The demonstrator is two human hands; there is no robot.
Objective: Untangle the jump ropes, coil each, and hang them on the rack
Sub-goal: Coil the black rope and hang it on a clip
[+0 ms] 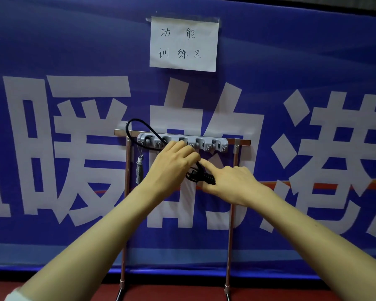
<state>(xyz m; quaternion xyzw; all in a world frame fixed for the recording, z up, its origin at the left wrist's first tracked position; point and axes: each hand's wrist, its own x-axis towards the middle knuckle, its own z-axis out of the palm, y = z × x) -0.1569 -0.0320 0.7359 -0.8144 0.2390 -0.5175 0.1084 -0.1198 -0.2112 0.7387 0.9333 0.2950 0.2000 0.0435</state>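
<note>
At the rack (221, 144), left hand (174, 162) curls round the black jump rope (137, 119), seemingly hooking it on, while right hand (229, 182) grips its handle (210, 178) just below, taking up slack.

I seem to be in a gym's training corner: a handwritten paper sign (183, 43) reading 功能训练区 is taped to a big blue banner (291, 61), with a hook rack (213, 143) below and a red floor (172, 292).

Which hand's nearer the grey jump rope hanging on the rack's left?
Left. The left hand, gripping the black jump rope at the rack, is right of the grey jump rope; the right hand is farther right, holding the black handle.
</note>
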